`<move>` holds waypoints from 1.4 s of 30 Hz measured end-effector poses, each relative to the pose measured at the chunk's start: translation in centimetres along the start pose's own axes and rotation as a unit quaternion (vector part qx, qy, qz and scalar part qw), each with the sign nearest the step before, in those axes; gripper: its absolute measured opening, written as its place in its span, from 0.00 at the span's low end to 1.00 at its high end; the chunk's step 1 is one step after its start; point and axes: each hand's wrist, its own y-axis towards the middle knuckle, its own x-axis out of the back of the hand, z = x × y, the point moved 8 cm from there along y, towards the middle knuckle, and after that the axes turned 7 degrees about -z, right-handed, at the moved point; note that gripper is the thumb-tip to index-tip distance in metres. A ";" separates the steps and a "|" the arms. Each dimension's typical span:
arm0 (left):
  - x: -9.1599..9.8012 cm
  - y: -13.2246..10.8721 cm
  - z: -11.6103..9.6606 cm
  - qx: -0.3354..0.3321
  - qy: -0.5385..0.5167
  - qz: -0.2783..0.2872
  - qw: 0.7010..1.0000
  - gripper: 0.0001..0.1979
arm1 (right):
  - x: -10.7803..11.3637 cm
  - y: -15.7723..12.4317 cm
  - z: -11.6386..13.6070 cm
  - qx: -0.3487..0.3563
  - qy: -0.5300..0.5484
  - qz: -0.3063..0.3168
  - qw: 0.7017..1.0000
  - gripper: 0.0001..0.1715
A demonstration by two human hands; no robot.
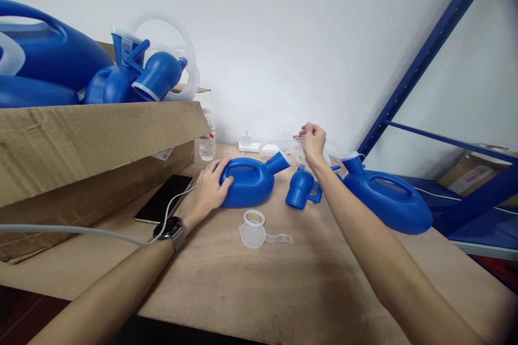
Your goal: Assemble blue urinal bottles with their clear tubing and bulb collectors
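My left hand [212,183] is wrapped over the rounded end of a blue urinal bottle [249,191], which lies on its side with its neck pointing right. Farther right, my right hand [314,143] is raised with its fingers pinched together; what they hold is hidden. Just behind it is a coil of clear tube [332,151], partly covered by the hand. Below that hand stands a blue funnel-shaped adapter [298,188] with a side handle. A translucent cap with a strap [253,236] and a white ring [254,219] lie in front of the bottle.
A second blue urinal bottle [388,202] lies at the right, by a blue metal rack [421,48]. At left, a cardboard box [101,145] holds several blue bottles. A phone [164,199], water bottle [208,143] and power strip [250,147] are on the table. A cable crosses my left wrist.
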 end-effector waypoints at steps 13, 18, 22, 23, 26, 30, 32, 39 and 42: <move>0.2 0.1 1.1 0.008 -0.043 0.001 0.999 0.23 | -0.4 -8.7 5.0 0.274 -0.148 0.177 0.934 0.13; 0.2 0.3 1.6 0.007 -0.047 -0.005 0.999 0.23 | -0.2 -7.8 4.8 0.210 -0.205 0.130 0.947 0.17; 0.2 0.4 1.8 -0.001 -0.047 -0.002 0.999 0.23 | -1.8 -8.2 4.0 0.193 -0.215 0.223 0.931 0.27; 0.3 0.4 1.8 -0.005 -0.048 -0.002 0.999 0.23 | -1.9 -8.3 3.8 0.183 -0.194 0.231 0.936 0.30; 0.3 0.5 1.8 -0.010 -0.050 -0.001 0.999 0.24 | -2.3 -8.4 3.0 0.138 -0.098 0.241 0.956 0.34; 0.2 0.5 1.9 -0.011 -0.060 0.005 0.998 0.24 | -2.5 -8.2 2.0 0.104 -0.006 0.222 0.969 0.35; 0.2 0.5 1.9 -0.012 -0.064 0.005 0.998 0.24 | -2.4 -8.0 1.6 0.097 0.001 0.217 0.971 0.36; 0.2 0.4 1.7 -0.008 -0.061 0.003 0.998 0.23 | -2.5 -8.0 1.4 0.072 0.005 0.239 0.968 0.37; 0.3 0.4 1.5 -0.014 -0.057 0.003 0.998 0.23 | -2.1 -7.9 2.3 0.109 -0.022 0.255 0.961 0.34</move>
